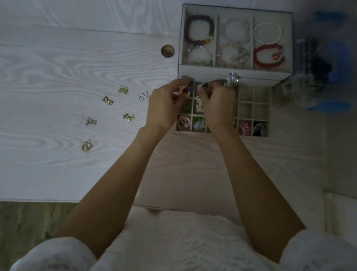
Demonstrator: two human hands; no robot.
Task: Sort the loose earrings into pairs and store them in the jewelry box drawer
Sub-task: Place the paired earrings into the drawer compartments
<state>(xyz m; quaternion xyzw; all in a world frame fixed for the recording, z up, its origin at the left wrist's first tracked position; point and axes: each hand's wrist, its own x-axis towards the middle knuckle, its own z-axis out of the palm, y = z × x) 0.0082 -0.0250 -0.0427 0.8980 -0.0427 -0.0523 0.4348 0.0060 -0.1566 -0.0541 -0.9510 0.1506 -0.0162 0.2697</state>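
The jewelry box [233, 8] stands at the back right, its gridded drawer [254, 105] pulled out toward me. Both hands hover over the drawer's left cells. My left hand [166, 106] pinches a small red and blue earring [187, 89] at its fingertips. My right hand [218, 106] has its fingers curled round a small dark piece [205, 87]; what it is I cannot make out. Several loose gold earrings lie on the table to the left, among them one [123, 89], another [108, 100] and a third [86, 146]. A white earring [143, 96] lies beside my left hand.
The box's top tray holds bracelets: purple [199, 28], pearl [268, 32], red [269, 56]. A crystal knob [232, 78] sits on the drawer front. A round brass disc [167, 51] lies left of the box. A clear organiser with blue items [326, 64] stands at the right.
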